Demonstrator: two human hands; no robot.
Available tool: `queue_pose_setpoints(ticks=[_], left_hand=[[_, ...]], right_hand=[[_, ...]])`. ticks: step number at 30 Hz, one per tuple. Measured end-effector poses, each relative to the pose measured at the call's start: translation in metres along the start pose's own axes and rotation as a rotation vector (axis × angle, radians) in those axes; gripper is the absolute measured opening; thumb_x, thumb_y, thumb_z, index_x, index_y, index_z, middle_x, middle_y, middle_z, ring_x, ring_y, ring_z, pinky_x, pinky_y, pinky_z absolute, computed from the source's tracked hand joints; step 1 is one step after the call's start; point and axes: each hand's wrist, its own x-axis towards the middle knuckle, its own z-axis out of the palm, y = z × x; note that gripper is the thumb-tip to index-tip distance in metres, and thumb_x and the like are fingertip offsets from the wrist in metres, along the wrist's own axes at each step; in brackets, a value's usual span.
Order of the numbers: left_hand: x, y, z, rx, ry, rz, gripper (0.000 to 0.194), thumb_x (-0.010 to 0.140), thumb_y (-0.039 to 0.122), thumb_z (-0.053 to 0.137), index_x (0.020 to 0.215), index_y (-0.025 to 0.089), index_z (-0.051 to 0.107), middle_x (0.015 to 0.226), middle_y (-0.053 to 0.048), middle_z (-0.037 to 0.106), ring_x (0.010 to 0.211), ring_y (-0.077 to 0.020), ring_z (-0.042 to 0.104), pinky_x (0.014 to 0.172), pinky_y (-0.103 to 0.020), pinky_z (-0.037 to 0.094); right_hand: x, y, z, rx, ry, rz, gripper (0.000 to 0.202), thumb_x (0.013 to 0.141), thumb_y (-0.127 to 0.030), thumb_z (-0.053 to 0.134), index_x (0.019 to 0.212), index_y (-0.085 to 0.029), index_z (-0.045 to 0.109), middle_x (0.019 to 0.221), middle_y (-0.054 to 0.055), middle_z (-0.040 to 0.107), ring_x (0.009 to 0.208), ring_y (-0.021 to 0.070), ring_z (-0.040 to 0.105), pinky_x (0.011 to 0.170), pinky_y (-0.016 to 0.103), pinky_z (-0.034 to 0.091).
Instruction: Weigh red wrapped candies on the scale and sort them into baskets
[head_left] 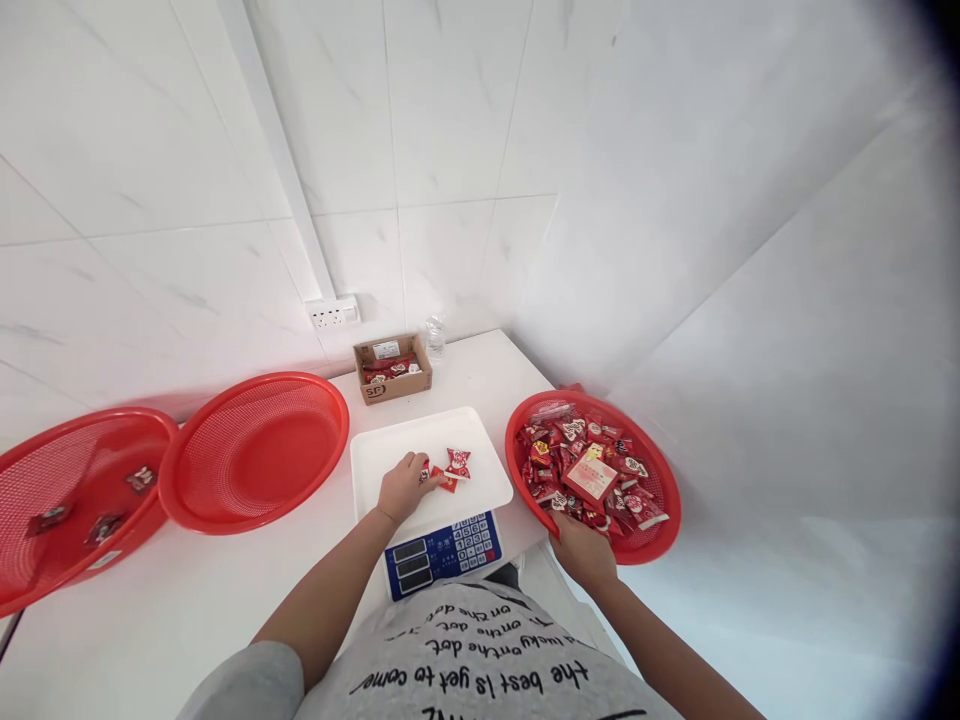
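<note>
My left hand is over the white tray of a weighing scale, its fingers closed around a small red wrapped packet. Beside those fingertips, a red packet with white print and an orange-red one lie on the tray. My right hand grips the near rim of a red plastic basket. Several red wrapped packets fill this basket, with a flat pink-and-red packet on top. The fingers inside the rim are partly hidden.
Left of the scale, a red basket overlaps another red basket holding a few packets. A small cardboard box with red packets and a clear plastic bottle stand by the tiled wall. The scale's blue keypad panel faces me.
</note>
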Motion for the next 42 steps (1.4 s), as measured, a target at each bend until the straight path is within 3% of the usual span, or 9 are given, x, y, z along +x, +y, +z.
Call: queue_pose_setpoints(ticks=[4, 9, 15, 19, 24, 27, 33, 38, 42], left_hand=[[0.003, -0.013, -0.019, -0.133, 0.148, -0.137, 0.028, 0.085, 0.045, 0.047, 0.098, 0.021, 0.053, 0.097, -0.004, 0.059, 0.088, -0.0177, 0.059, 0.070, -0.027, 0.044], [0.000, -0.054, -0.071, -0.099, 0.407, -0.426, 0.031, 0.084, 0.045, 0.046, 0.100, 0.020, 0.054, 0.103, -0.007, 0.058, 0.098, -0.0224, 0.057, 0.074, -0.031, 0.045], [-0.012, -0.105, -0.109, 0.035, 0.352, -0.659, 0.052, 0.085, 0.054, 0.035, 0.123, 0.020, 0.047, 0.127, -0.015, 0.048, 0.106, -0.0313, 0.053, 0.076, -0.043, 0.047], [-0.006, -0.084, -0.083, 0.186, 0.308, -0.515, 0.050, 0.088, 0.045, 0.037, 0.128, 0.015, 0.046, 0.140, -0.018, 0.036, 0.127, -0.0346, 0.035, 0.096, -0.051, 0.034], [0.003, -0.006, -0.021, 0.077, -0.008, 0.222, 0.055, 0.083, 0.049, 0.048, 0.133, 0.028, 0.040, 0.149, -0.007, 0.024, 0.135, -0.0278, 0.023, 0.106, -0.044, 0.027], [0.007, 0.026, 0.004, 0.048, -0.092, 0.383, 0.056, 0.079, 0.048, 0.057, 0.130, 0.031, 0.043, 0.149, -0.007, 0.023, 0.134, -0.0298, 0.024, 0.104, -0.044, 0.029], [0.020, 0.024, 0.012, 0.160, -0.094, 0.263, 0.033, 0.087, 0.039, 0.047, 0.118, 0.027, 0.050, 0.120, -0.009, 0.052, 0.109, -0.0253, 0.050, 0.089, -0.039, 0.041], [0.027, 0.014, 0.008, 0.164, -0.115, 0.158, 0.029, 0.087, 0.040, 0.044, 0.109, 0.023, 0.052, 0.105, -0.008, 0.055, 0.075, -0.0200, 0.062, 0.058, -0.028, 0.045], [0.024, 0.009, -0.002, 0.090, -0.050, 0.032, 0.029, 0.089, 0.042, 0.041, 0.109, 0.024, 0.050, 0.102, -0.006, 0.055, 0.074, -0.0177, 0.063, 0.055, -0.025, 0.043]], right_hand=[[0.000, 0.000, 0.000, 0.011, 0.000, 0.009, 0.037, 0.087, -0.022, 0.032, 0.119, -0.021, 0.050, 0.111, 0.009, 0.063, 0.101, 0.0222, 0.059, 0.073, 0.031, 0.044], [0.000, 0.001, 0.002, -0.006, 0.006, 0.002, 0.038, 0.086, -0.021, 0.032, 0.120, -0.022, 0.049, 0.119, 0.010, 0.059, 0.103, 0.0222, 0.058, 0.072, 0.032, 0.044], [0.001, 0.001, 0.002, 0.024, 0.007, 0.002, 0.038, 0.087, -0.022, 0.031, 0.120, -0.022, 0.049, 0.121, 0.010, 0.058, 0.104, 0.0226, 0.058, 0.073, 0.033, 0.044], [0.001, 0.000, 0.002, 0.024, 0.009, 0.005, 0.038, 0.086, -0.021, 0.031, 0.120, -0.022, 0.050, 0.117, 0.009, 0.060, 0.102, 0.0220, 0.058, 0.072, 0.031, 0.044], [0.000, -0.002, -0.001, 0.031, -0.008, 0.033, 0.038, 0.087, -0.024, 0.032, 0.122, -0.023, 0.049, 0.113, 0.009, 0.063, 0.096, 0.0220, 0.061, 0.070, 0.031, 0.044], [-0.001, -0.003, -0.002, 0.022, 0.007, 0.033, 0.036, 0.087, -0.021, 0.033, 0.118, -0.023, 0.051, 0.112, 0.009, 0.063, 0.098, 0.0207, 0.060, 0.073, 0.030, 0.044], [-0.001, -0.002, 0.001, 0.026, 0.044, 0.015, 0.037, 0.084, -0.017, 0.035, 0.116, -0.021, 0.052, 0.111, 0.008, 0.064, 0.101, 0.0195, 0.059, 0.073, 0.028, 0.044], [-0.001, -0.003, 0.000, 0.045, 0.069, -0.011, 0.034, 0.083, -0.018, 0.035, 0.112, -0.020, 0.053, 0.107, 0.007, 0.065, 0.099, 0.0205, 0.060, 0.073, 0.029, 0.044], [-0.003, -0.004, -0.002, 0.059, 0.054, -0.001, 0.035, 0.084, -0.017, 0.035, 0.112, -0.021, 0.054, 0.109, 0.007, 0.065, 0.101, 0.0197, 0.059, 0.074, 0.028, 0.043]])
